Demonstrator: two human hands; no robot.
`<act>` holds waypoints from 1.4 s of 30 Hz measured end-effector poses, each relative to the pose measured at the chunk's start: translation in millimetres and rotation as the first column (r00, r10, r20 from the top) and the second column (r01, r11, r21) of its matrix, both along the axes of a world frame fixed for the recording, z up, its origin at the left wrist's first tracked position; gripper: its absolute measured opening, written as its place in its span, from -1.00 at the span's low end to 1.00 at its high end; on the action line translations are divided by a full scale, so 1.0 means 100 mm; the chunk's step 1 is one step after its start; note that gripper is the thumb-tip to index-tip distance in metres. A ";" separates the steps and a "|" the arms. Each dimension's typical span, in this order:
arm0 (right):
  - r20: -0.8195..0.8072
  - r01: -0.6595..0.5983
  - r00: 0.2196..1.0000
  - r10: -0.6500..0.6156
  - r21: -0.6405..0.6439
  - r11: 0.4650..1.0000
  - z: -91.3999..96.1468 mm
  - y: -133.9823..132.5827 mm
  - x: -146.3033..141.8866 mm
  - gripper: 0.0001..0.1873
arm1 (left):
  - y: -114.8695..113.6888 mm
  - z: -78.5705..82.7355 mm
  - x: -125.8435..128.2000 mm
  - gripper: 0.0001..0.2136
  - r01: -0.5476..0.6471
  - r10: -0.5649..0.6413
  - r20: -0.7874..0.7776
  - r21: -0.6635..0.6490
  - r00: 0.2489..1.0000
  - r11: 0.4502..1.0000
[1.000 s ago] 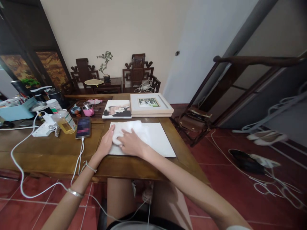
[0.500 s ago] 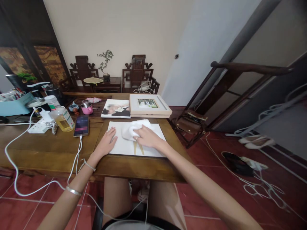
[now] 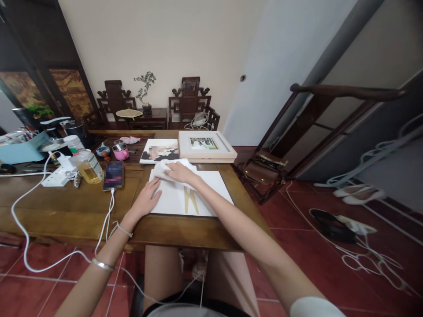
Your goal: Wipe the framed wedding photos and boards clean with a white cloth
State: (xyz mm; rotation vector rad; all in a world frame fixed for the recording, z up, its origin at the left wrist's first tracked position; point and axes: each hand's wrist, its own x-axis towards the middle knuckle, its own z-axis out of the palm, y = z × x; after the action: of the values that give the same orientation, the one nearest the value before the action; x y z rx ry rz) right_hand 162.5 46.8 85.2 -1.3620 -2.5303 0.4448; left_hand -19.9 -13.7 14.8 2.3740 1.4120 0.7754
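Observation:
A white board with tan leg-like shapes printed on it lies flat on the wooden table, close to the front edge. My right hand grips a bunched white cloth, pressed on the far left part of the board. Most of the cloth spreads out left of and beyond my fingers. My left hand rests flat on the board's left edge, fingers stretched and nothing in them. Its fingertips lie just below the cloth; whether they touch it I cannot tell.
Behind the board lie a photo print and a stacked picture frame. To the left are a charging phone, a bottle of yellow liquid, a power strip and a pink cup. A wooden chair stands at right.
My right hand has slid the cloth leftward and slightly away across the board, uncovering more of the tan print. My left hand stays in place.

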 end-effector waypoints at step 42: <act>-0.023 0.149 0.988 -0.150 -0.047 0.988 -0.07 -0.82 1.43 -0.77 | 0.02 0.03 0.00 -0.48 -0.033 0.031 -0.089 -0.031 0.996 0.999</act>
State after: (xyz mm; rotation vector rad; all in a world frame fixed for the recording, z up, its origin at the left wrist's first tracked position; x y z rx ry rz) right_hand 305.1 -35.4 78.0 -1.5385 -2.3896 0.4895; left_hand -19.9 -12.2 17.8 2.3934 1.4890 0.6576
